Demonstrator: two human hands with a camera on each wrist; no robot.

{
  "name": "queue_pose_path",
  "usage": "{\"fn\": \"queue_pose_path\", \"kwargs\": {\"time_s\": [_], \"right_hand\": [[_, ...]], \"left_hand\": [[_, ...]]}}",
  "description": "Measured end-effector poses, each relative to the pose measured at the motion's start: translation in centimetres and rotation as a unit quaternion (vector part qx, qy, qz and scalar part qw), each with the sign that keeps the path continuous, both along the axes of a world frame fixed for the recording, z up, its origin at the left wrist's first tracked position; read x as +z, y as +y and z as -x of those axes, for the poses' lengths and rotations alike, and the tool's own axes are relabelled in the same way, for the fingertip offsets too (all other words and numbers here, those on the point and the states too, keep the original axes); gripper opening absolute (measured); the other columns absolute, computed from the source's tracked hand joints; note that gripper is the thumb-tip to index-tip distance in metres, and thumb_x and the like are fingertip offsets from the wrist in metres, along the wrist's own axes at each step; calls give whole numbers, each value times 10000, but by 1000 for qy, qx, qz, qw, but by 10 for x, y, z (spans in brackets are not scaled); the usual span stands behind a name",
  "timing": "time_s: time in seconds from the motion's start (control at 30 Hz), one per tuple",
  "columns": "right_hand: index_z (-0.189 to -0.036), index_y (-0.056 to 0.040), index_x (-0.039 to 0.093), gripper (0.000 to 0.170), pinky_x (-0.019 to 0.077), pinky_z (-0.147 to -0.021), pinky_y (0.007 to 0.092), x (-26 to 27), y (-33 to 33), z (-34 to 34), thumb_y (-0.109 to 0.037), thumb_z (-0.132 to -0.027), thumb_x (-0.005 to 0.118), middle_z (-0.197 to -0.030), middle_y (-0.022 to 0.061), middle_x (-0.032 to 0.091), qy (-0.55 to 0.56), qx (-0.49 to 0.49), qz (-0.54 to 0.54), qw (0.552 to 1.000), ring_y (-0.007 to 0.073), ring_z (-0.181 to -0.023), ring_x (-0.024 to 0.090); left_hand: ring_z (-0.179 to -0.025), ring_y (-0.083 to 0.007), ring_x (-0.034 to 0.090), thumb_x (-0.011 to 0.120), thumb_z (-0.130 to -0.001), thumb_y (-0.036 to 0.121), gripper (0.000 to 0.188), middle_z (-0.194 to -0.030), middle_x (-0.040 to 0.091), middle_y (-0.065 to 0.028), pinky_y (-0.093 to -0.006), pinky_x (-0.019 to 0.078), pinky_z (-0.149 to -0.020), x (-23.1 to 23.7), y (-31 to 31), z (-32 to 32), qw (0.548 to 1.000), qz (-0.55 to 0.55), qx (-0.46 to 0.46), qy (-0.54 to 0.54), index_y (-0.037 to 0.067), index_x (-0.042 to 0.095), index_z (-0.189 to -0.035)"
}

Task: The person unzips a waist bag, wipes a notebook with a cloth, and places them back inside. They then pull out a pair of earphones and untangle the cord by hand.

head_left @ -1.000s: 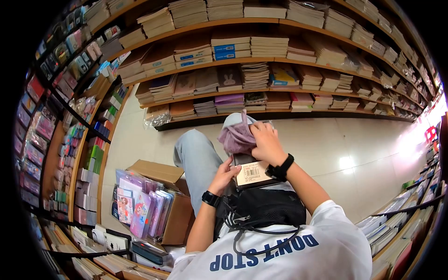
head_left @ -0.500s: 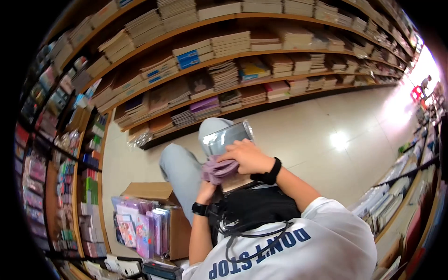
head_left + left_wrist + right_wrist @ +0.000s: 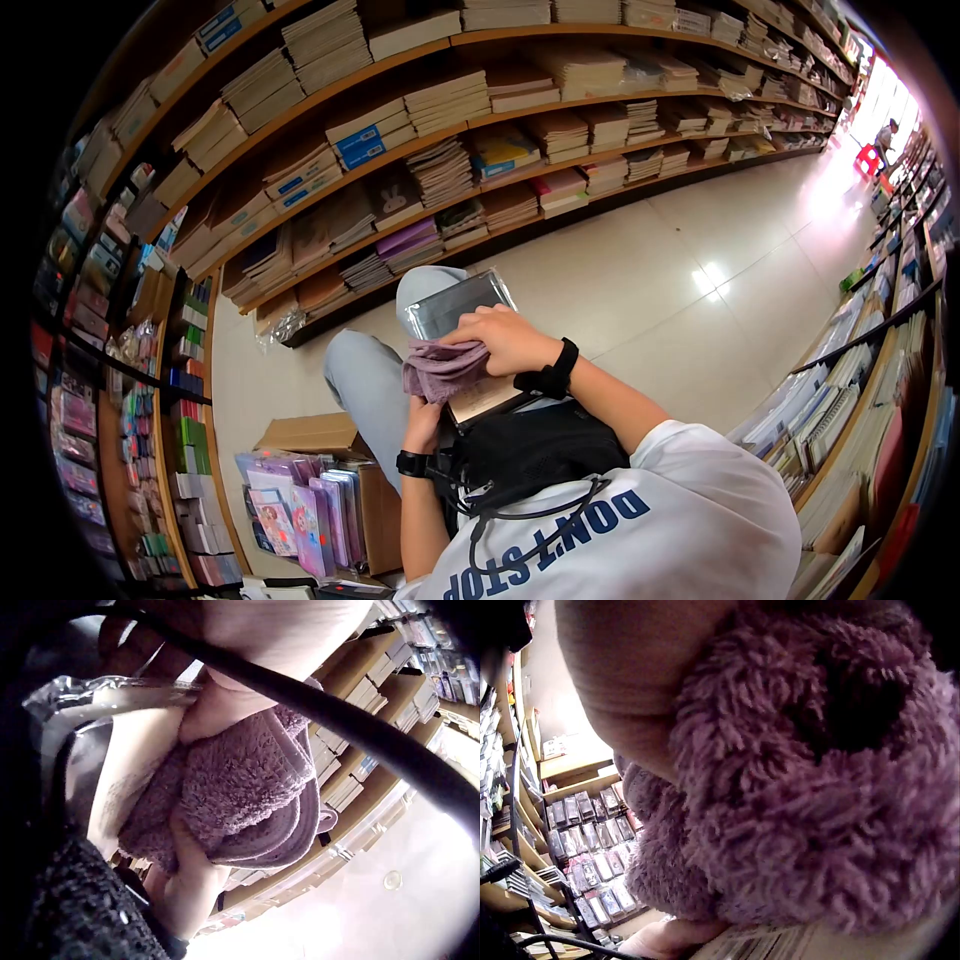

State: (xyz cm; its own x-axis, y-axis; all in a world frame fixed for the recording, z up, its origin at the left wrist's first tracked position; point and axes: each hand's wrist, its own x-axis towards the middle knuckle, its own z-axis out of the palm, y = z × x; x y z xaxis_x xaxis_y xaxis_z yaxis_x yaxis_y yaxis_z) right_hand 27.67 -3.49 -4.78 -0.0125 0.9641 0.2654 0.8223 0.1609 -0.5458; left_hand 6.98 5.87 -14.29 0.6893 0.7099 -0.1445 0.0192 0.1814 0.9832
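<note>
Between the right knee [image 3: 415, 288] and the front edge of the bag [image 3: 545, 445] lies the packet [image 3: 458, 308], a spot probably chosen because both hands reach it easily. Its long axis appears to run away from the body, leaning slightly left: dark end toward the knee, cream end at the bag. The cloth [image 3: 442, 374] and the right hand [image 3: 508, 340] hide its middle. The left hand [image 3: 424, 422] pinches the packet's left edge, likely to keep it from sliding. The right hand grips the cloth, thumb [image 3: 187, 859] pressed into the pile, bunched perhaps for a thicker pad; so crumpled, it points no clear way.
</note>
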Motion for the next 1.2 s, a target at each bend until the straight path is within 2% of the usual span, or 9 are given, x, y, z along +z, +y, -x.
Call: {"fn": "queue_pose_path", "kwargs": {"time_s": [0.23,0.27,0.3,0.37,0.43,0.5,0.67,0.97,1.2], "right_hand": [[-1144,-112,658,594,448,-790,406,0,7,-4,-49,-556,618,-905,105,614,34,45,-52,997,340,-897,568],[-1105,-69,660,554,449,-782,408,0,8,-4,-49,-554,619,-889,129,614,53,54,-64,995,353,-891,575],[-1073,-52,658,513,443,-778,404,-4,12,-2,-48,-561,620,-876,132,603,61,58,-73,994,357,-885,566],[-1117,-95,667,545,430,-763,392,1,12,2,-52,-576,634,-868,124,598,55,45,-41,997,349,-865,545],[-1101,-80,669,521,420,-753,396,6,14,7,-29,-584,633,-866,120,593,50,38,-39,997,352,-844,529],[-1091,-75,669,502,415,-746,395,9,14,9,-9,-595,625,-863,117,590,66,39,-32,997,356,-837,522],[-1022,-49,660,356,410,-756,387,11,14,15,-40,-667,671,-874,116,584,65,35,-39,996,356,-838,512],[-974,-17,628,313,408,-747,366,6,23,20,-36,-666,681,-833,124,546,68,38,-45,996,327,-814,500],[-1006,-6,636,351,396,-735,388,18,21,23,-21,-659,590,-893,142,583,35,35,-33,998,356,-831,507]], "left_hand": [[-1092,-156,560,576,-937,159,337,-1196,615,-59,-321,440,-953,-4,1,-2,1000,17,-20,-14,15,576,-1242],[-1078,-159,568,554,-936,129,330,-1186,621,-69,-323,447,-948,-11,5,-1,999,27,-43,-18,7,576,-1241],[-1127,-182,549,569,-904,121,449,-1248,574,-97,-317,443,-967,-15,9,1,997,47,-64,15,4,465,-1325],[-1098,-173,560,568,-878,88,450,-1211,593,-88,-309,449,-954,-37,19,0,993,45,-85,74,8,475,-1311],[-1105,-172,561,568,-865,50,471,-1214,597,-90,-312,446,-962,6,1,-2,998,51,-28,1,12,470,-1323],[-1023,-148,567,582,-885,69,421,-1145,610,-51,-307,469,-886,1,2,-4,996,55,-34,-64,32,504,-1297],[-1146,-151,521,580,-900,53,489,-1252,561,-75,-312,432,-973,4,1,-4,990,52,-51,-118,32,429,-1365],[-1178,-161,508,607,-900,81,514,-1303,544,-72,-315,388,-1041,-13,7,-7,986,44,-60,-150,42,431,-1381],[-1224,-183,466,623,-893,107,526,-1345,515,-93,-314,359,-1058,-24,6,-6,993,12,-65,-103,16,436,-1376]]}}
